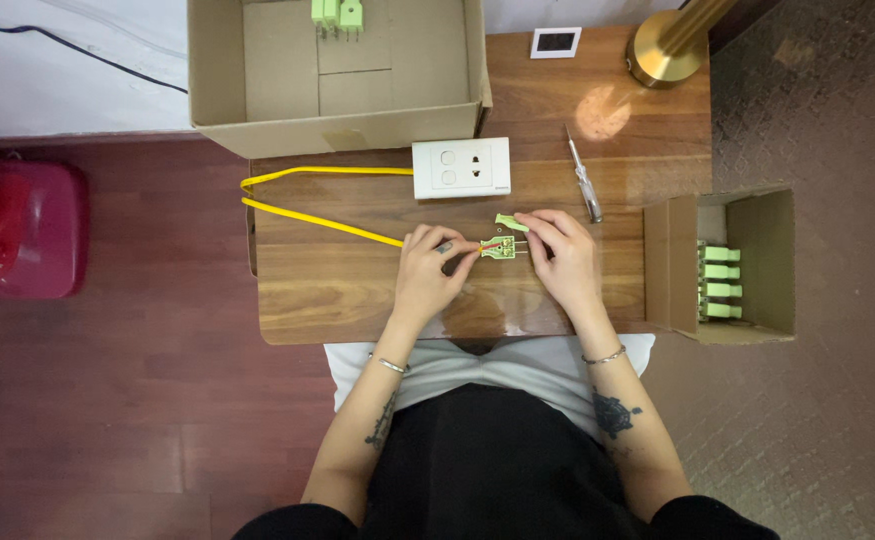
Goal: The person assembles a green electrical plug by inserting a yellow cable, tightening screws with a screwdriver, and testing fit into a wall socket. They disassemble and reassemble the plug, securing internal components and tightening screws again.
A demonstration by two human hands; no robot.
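Head view: the left hand (427, 268) pinches the yellow cable (307, 212) where it enters the opened green plug base (498, 247), steadying it flat on the glossy wooden counter (347, 290). The right hand (560, 250) closes on the plug's far side, with the loose green cover (510, 222) at its fingertips. A white wall socket (460, 167) and a slim screwdriver (584, 180) lie near.

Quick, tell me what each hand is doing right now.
Left hand: grip closed on the yellow cable at the open green plug.
Right hand: grip closed on the green plug cover.
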